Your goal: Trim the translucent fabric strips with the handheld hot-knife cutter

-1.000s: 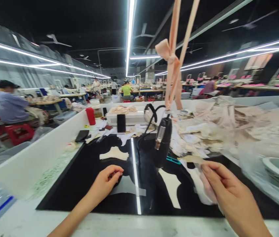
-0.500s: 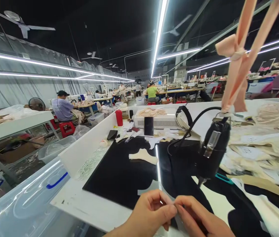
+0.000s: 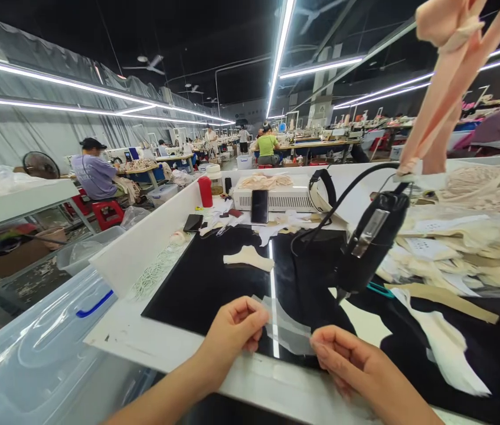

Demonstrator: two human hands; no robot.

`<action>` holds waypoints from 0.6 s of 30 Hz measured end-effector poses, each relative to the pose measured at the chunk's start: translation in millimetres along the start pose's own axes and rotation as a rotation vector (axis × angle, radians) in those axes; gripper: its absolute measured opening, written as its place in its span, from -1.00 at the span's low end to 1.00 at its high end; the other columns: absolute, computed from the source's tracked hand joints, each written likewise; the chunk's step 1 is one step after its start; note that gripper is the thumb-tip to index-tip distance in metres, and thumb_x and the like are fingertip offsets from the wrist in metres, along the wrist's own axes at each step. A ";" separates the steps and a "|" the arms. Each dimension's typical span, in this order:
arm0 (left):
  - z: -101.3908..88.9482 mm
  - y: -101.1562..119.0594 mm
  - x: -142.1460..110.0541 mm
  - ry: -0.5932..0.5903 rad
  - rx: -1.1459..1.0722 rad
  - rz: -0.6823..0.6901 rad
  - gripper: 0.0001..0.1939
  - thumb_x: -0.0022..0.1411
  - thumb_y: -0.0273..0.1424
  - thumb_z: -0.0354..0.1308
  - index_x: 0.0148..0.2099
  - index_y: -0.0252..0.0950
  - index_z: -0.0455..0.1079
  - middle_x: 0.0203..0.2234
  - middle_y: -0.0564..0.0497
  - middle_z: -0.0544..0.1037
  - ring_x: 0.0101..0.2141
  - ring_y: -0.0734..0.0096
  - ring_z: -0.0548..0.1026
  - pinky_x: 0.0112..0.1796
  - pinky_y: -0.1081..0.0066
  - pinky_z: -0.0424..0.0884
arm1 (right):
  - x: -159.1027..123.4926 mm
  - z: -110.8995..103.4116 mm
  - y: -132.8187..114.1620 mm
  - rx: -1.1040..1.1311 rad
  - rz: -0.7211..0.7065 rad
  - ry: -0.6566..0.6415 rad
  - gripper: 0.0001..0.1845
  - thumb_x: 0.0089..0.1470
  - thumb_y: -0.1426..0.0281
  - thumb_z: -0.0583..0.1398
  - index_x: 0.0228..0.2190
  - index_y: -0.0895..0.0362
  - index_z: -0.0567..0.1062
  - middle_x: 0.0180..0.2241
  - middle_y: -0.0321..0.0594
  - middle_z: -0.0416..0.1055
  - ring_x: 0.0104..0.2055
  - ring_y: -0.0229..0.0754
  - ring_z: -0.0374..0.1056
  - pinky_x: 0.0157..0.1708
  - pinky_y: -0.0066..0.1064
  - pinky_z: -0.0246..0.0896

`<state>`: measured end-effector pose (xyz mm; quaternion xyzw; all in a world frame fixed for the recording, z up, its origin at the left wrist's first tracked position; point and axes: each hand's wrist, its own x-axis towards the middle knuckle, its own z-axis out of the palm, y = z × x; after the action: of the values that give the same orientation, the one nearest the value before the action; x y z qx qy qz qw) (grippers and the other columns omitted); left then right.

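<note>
A sheer, whitish fabric piece (image 3: 288, 332) stretches between my two hands above the front of the black board (image 3: 214, 289). My left hand (image 3: 238, 323) pinches its left end between thumb and fingers. At the right end, my right hand (image 3: 345, 357) has thumb and forefinger pressed together on its corner. The piece looks layered, but I cannot tell how many layers there are. Beyond my hands a cream curved fabric piece (image 3: 250, 258) lies flat on the board. Right of it hangs a black handheld tool (image 3: 371, 245) with a metal tip, on a pink fabric strap (image 3: 440, 100).
Cream cut pieces (image 3: 442, 342) and a teal-handled tool (image 3: 380, 289) lie at the right. Bagged fabric (image 3: 444, 245) is piled behind them. A phone (image 3: 259, 206) leans on a white vented box (image 3: 296, 199). A clear lidded bin (image 3: 50, 330) stands left. Co-workers sit farther off.
My hands were close together and have moved apart, with the sheer piece now spread between them. The view has tilted down slightly.
</note>
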<state>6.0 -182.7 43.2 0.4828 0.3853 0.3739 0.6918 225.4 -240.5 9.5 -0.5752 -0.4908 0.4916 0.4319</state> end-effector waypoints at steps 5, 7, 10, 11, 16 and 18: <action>-6.7 -1.8 -0.1 0.024 0.030 -0.026 -0.46 0.06 0.00 0.46 -0.41 -0.27 0.26 -0.59 0.17 0.24 -0.55 0.60 0.12 -0.54 0.53 0.02 | -3.3 -3.6 -0.5 0.156 0.129 -0.018 -0.36 -0.13 -0.23 0.38 -0.50 0.11 0.46 -0.66 -0.43 0.24 -0.64 -0.41 0.07 -0.60 -0.54 0.01; -7.5 -1.9 -0.5 0.027 0.037 -0.047 -0.44 0.04 0.02 0.46 -0.42 -0.26 0.24 -0.61 0.19 0.21 -0.55 0.59 0.08 -0.56 0.53 -0.04 | -3.8 -3.1 0.5 0.198 0.179 -0.023 -0.33 -0.15 -0.25 0.38 -0.51 0.12 0.44 -0.69 -0.45 0.22 -0.66 -0.44 0.04 -0.61 -0.55 -0.06; -7.7 -0.5 -0.9 0.039 0.044 -0.093 -0.41 0.01 0.05 0.47 -0.43 -0.25 0.20 -0.63 0.20 0.17 -0.55 0.60 0.02 -0.57 0.53 -0.12 | -4.3 -2.3 2.0 0.277 0.238 -0.036 -0.30 -0.18 -0.26 0.39 -0.54 0.13 0.38 -0.71 -0.49 0.16 -0.69 -0.49 -0.05 -0.63 -0.58 -0.17; -7.6 0.1 -0.9 0.044 0.042 -0.110 -0.40 0.00 0.05 0.47 -0.44 -0.25 0.20 -0.63 0.21 0.17 -0.55 0.60 0.01 -0.57 0.53 -0.13 | -4.4 -2.1 2.5 0.307 0.257 -0.040 -0.30 -0.18 -0.25 0.40 -0.55 0.13 0.37 -0.71 -0.49 0.15 -0.69 -0.50 -0.06 -0.63 -0.59 -0.18; -8.0 0.4 1.1 0.064 0.018 -0.168 -0.37 -0.03 0.05 0.49 -0.45 -0.25 0.18 -0.61 0.21 0.14 -0.54 0.61 -0.01 -0.58 0.54 -0.15 | -4.9 -0.6 3.5 0.525 0.311 -0.115 -0.33 -0.24 -0.11 0.51 -0.57 0.13 0.33 -0.64 -0.48 0.17 -0.63 -0.50 -0.06 -0.66 -0.62 -0.16; -8.7 -0.6 2.7 0.072 0.010 -0.172 -0.37 -0.05 0.06 0.49 -0.44 -0.26 0.18 -0.57 0.20 0.14 -0.53 0.62 0.01 -0.58 0.54 -0.15 | -6.2 1.3 1.9 0.602 0.319 -0.149 -0.34 -0.27 -0.04 0.54 -0.56 0.13 0.32 -0.62 -0.48 0.17 -0.62 -0.50 -0.09 -0.67 -0.63 -0.16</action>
<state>-0.6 -177.1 40.1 0.4378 0.4517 0.3282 0.7046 224.1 -246.9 8.3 -0.4540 -0.2581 0.7162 0.4630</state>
